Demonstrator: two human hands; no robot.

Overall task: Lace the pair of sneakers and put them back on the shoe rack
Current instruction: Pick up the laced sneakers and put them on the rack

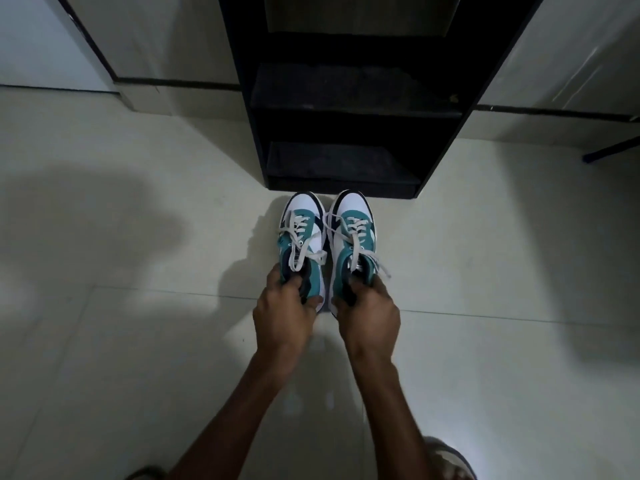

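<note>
From the head camera, looking down: both sneakers are held side by side, toes pointing at the foot of the shoe rack [346, 109], just short of its lowest shelf. The left hand [282, 315] is closed around the heel collar of the left sneaker [301, 244], thumb inside the opening; the right hand [369, 317] grips the heel of the right sneaker [353, 237] the same way. Holding them by the heels keeps the toes free to slide onto a shelf first, and carrying both at once suggests the lacing is done and the putting away is under way. Whether the soles touch the floor [138, 271] or hang just above it cannot be told.

The shoes have smooth white toe caps, teal side panels with a softer matte look, and dark trim. Flat pale laces [299, 233] cross through the eyelets, with loose ends trailing over the sides. The rack is a dark, boxy, matte frame with stepped shelves; the floor is pale glossy tile.
</note>
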